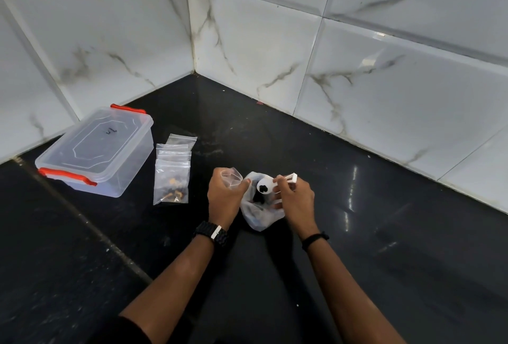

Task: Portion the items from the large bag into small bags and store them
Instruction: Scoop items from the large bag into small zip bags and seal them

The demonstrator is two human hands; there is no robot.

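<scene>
A large white plastic bag (257,218) with dark items inside lies open on the black counter between my hands. My left hand (224,196) grips a small clear zip bag (232,177) held open just left of the large bag's mouth. My right hand (295,200) pinches the handle of a white measuring scoop (265,186), whose bowl carries a few dark pieces above the large bag. One filled small bag (171,184) with brown and dark pieces lies to the left, on top of a pile of small clear zip bags (176,148).
A clear plastic storage box (96,151) with a closed lid and red latches stands at the left near the wall. White marble tiles form a corner behind the black counter (357,233). A seam in the counter runs diagonally at the left.
</scene>
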